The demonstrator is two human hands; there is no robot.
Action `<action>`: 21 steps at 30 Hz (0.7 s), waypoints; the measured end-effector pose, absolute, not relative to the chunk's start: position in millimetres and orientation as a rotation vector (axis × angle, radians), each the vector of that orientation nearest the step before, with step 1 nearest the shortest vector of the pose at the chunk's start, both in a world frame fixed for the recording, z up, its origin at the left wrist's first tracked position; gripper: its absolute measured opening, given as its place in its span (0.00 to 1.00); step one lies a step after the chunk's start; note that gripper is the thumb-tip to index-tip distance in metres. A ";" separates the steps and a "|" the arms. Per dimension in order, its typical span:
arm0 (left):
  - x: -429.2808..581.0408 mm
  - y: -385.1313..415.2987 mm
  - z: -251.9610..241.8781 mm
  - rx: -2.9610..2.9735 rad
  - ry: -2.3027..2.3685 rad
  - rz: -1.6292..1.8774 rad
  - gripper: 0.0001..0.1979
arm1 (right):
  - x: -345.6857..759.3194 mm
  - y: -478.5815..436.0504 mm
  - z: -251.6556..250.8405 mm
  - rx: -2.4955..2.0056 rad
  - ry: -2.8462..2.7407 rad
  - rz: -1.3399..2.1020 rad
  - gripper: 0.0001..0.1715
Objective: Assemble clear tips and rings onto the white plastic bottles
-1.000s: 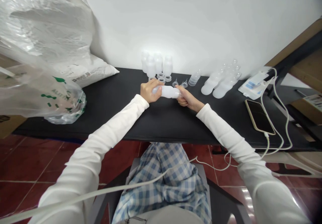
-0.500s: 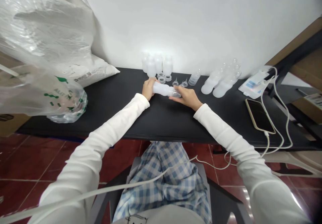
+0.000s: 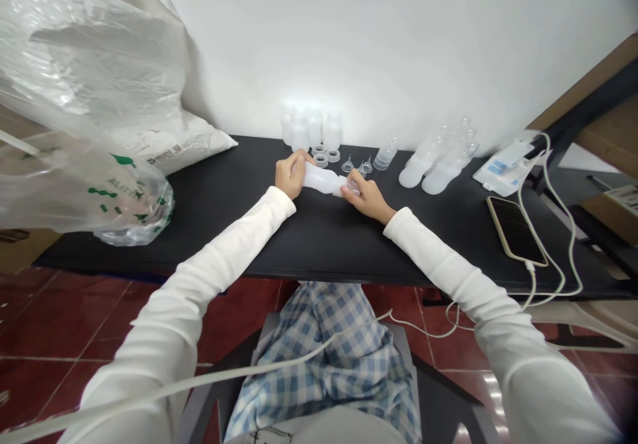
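Observation:
A translucent white plastic bottle (image 3: 322,179) lies sideways just above the black table (image 3: 239,231), held between both hands. My left hand (image 3: 289,174) grips its base end. My right hand (image 3: 365,195) closes its fingers around the neck end, where a small clear cap or nipple part sits under the fingertips. Just behind the hands stand several upright white bottles (image 3: 312,128), with loose rings (image 3: 326,156) and small clear nipples (image 3: 357,164) on the table in front of them.
Several finished bottles (image 3: 438,161) lie in a pile at the right rear, beside a stack of clear cups (image 3: 385,155). A phone (image 3: 516,230) on a white cable lies at the right. Large plastic bags (image 3: 90,118) fill the left end.
My right hand has moved from cupping the bottle's neck from below to lying over it, then curled onto the neck end. The bottle tilted slightly; my left hand kept its grip.

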State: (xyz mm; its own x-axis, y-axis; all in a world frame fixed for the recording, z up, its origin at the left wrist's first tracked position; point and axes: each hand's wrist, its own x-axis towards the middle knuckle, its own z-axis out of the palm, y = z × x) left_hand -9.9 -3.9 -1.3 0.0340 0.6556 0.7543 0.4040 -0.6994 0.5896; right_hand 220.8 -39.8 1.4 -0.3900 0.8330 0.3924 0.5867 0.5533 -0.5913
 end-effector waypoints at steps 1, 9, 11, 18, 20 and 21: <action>-10.7 -4.4 -1.0 2.123 1.100 1.739 0.33 | 218.7 -41.3 2.9 -1.117 -2.054 0.544 0.28; -11.4 -7.4 -4.2 2.411 1.079 1.687 0.32 | 218.2 -37.1 10.8 -1.145 -1.567 1.301 0.36; -11.4 -7.3 -3.9 2.443 1.086 1.643 0.30 | 219.5 -35.2 9.1 -1.162 -1.534 1.354 0.36; -3.3 -6.0 -4.4 2.199 1.195 1.632 0.26 | 217.0 -38.7 0.6 -1.127 -1.563 0.947 0.33; 0.4 -2.7 -7.3 2.033 1.162 1.624 0.27 | 217.9 -39.6 2.4 -1.117 -1.607 0.809 0.31; 1.7 -0.9 -8.8 1.961 1.128 1.608 0.28 | 218.4 -39.7 3.8 -1.108 -1.608 0.780 0.31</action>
State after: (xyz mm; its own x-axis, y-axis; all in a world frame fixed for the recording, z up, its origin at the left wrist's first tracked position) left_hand 1.7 -0.9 -8.8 0.0316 0.7626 0.6461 0.3483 -0.6143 0.7080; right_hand 218.4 -39.7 3.8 -0.0887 0.9271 0.3641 0.2877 0.3738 -0.8818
